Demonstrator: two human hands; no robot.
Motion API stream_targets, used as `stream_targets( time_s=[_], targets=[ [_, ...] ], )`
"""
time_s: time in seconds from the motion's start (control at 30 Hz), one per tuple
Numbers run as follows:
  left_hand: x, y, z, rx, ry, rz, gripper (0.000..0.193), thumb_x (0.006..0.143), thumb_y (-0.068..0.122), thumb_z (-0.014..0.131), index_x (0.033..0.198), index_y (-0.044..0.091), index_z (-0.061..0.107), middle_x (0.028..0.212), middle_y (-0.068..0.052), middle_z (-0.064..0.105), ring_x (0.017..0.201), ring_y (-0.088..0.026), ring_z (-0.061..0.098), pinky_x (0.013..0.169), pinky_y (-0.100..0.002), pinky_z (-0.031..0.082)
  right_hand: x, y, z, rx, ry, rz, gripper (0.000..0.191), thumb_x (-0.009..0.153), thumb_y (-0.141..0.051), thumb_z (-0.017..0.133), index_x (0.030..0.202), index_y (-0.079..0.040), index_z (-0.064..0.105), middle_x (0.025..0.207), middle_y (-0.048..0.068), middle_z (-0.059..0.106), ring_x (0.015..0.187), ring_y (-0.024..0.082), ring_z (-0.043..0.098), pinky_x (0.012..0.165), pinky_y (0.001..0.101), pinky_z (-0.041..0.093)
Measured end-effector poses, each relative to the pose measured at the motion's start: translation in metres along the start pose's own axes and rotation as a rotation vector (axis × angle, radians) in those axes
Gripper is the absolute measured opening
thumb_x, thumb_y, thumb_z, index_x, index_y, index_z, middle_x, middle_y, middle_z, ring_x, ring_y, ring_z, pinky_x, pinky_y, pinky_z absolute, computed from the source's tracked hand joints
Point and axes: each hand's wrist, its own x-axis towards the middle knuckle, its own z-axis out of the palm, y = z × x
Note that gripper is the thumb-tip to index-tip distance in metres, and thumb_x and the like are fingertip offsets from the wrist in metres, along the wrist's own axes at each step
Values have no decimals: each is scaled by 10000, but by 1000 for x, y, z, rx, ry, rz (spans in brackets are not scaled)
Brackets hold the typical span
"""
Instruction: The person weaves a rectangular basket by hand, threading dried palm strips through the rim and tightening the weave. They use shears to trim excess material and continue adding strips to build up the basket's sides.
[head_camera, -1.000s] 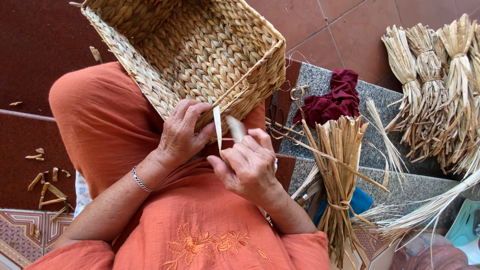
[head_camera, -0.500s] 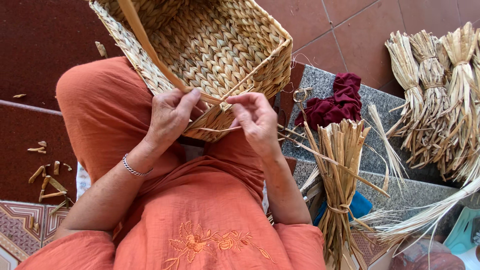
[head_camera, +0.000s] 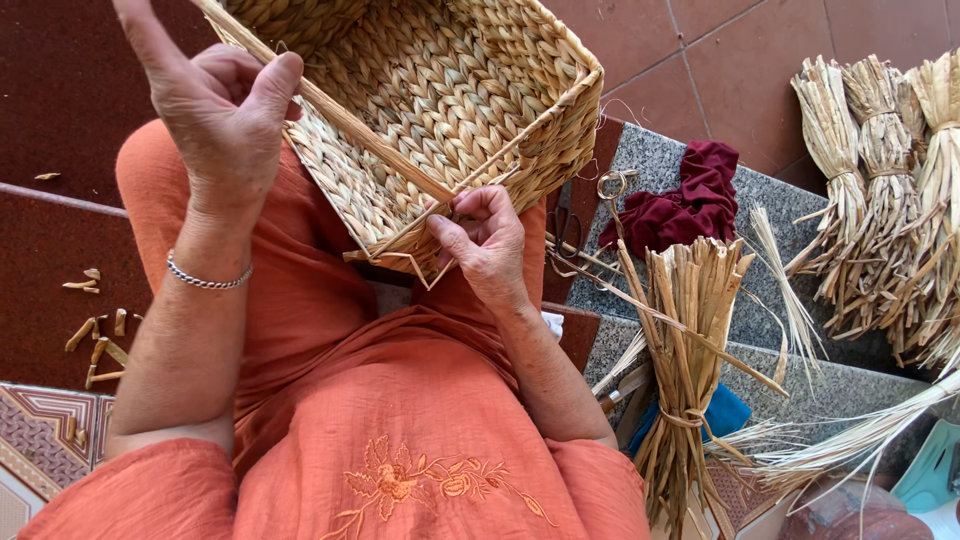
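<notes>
A rectangular woven straw basket (head_camera: 470, 90) rests tilted on my lap, its opening toward me. My right hand (head_camera: 485, 240) grips the basket's near rim at its lower corner, fingers curled over the weave. My left hand (head_camera: 220, 100) is raised high at the upper left, fingers pinched on a long flat straw strand (head_camera: 370, 135) that runs taut from the hand down to the rim by my right hand. A silver bracelet (head_camera: 205, 280) circles my left wrist.
A tied bundle of dry straw (head_camera: 690, 340) leans on the stone step at my right, beside a dark red cloth (head_camera: 690, 200) and scissors (head_camera: 610, 190). More straw bundles (head_camera: 880, 190) lie at the far right. Cut straw bits (head_camera: 95, 335) litter the floor at left.
My left hand has left the basket rim and risen up to the left, pulling the straw strand taut. My right hand has stayed at the rim.
</notes>
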Motion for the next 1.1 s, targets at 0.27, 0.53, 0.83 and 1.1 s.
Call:
stream_targets(
  time_s=[0.27, 0.53, 0.83, 1.1],
  targets=[
    [14, -3, -31, 805, -251, 453, 179, 971, 47, 826, 1110, 27, 715, 1059, -153, 720, 1103, -305, 662, 923, -489, 547, 2, 5, 16, -63, 117, -107, 324, 926, 98, 732, 1001, -80, 472, 1082, 28, 536, 715, -35, 428, 589, 132, 379],
    [-5, 5, -7, -133, -338, -634, 338, 1129, 251, 436, 1035, 23, 667, 970, -152, 702, 771, -223, 692, 667, -370, 631, 1, -9, 31, -54, 127, -148, 342, 916, 98, 723, 980, -95, 448, 1137, 51, 579, 718, -35, 407, 594, 136, 370],
    [-36, 11, 33, -457, -670, -809, 232, 876, 66, 765, 1074, -49, 724, 915, -176, 757, 760, -193, 725, 681, -325, 643, -3, -7, 25, -56, 89, -139, 309, 934, 86, 701, 1025, -81, 457, 1160, 54, 590, 749, -33, 505, 589, 139, 430],
    [-39, -1, 48, -276, -677, -839, 276, 818, 54, 817, 1074, -9, 734, 963, -114, 783, 786, -141, 735, 715, -279, 639, -8, 2, 20, -27, 95, -125, 305, 939, 97, 692, 1052, -71, 464, 1114, 33, 553, 757, -6, 559, 592, 169, 498]
  ],
)
